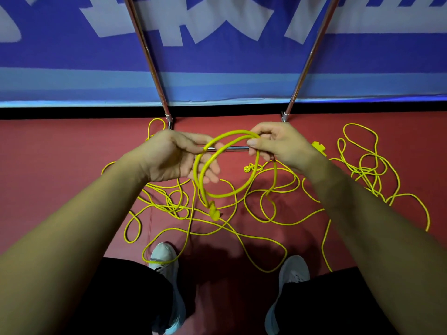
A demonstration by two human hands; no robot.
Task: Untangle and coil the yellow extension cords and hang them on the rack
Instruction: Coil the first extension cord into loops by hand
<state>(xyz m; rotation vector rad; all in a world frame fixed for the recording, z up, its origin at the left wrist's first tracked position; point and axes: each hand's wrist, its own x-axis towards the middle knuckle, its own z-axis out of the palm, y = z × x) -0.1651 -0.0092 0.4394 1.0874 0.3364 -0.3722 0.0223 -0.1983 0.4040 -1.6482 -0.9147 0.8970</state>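
Just above the middle of the frame, both bare forearms reach forward and the hands meet over a small coil of yellow cord (219, 165). The left hand (169, 157) is turned palm inward, fingers curled around the coil's left side. The right hand (278, 143) pinches the top of the loop between thumb and forefinger, and one strand drops from it toward the floor. A yellow plug (214, 211) dangles from the coil's lower end. Below and to both sides, the loose cords (266, 213) sprawl tangled across the red floor (60, 153). The rack (154, 76) shows only as two slanted metal poles and a short crossbar, mostly hidden behind the hands, its top cut off by the frame's upper edge. Two pale shoes (292, 272) stand at the bottom centre.
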